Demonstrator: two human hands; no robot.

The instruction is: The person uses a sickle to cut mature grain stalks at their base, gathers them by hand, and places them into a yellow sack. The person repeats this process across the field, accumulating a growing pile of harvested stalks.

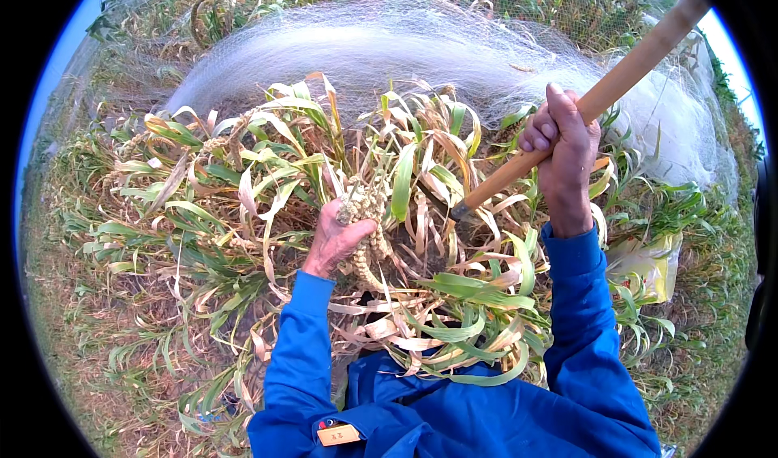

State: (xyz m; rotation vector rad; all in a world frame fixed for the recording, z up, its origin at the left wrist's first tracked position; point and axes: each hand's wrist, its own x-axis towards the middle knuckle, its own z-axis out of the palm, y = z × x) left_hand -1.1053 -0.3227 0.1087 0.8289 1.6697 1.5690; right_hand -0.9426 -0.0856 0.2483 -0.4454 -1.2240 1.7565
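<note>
My left hand (341, 237) is closed around a bunch of pale millet seed heads (368, 205), with some heads hanging below the thumb. Cut-looking stem ends poke up from the top of the bunch. In my right hand (565, 136) is a long wooden tool handle (510, 174), slanting from upper right down to the left. A metal ferrule (460, 210) caps its lower end. The dark metal beyond it is mostly hidden among leaves, so the tool's kind is unclear. Green and drying millet leaves (486, 294) lie against my blue jacket.
White netting (364, 50) lies bunched across the crop ahead and drapes to the right. Standing millet plants (206, 215) spread to the left. A yellowish plastic bag (653, 266) sits among plants at right. An orange packet (338, 435) sticks out of my jacket pocket.
</note>
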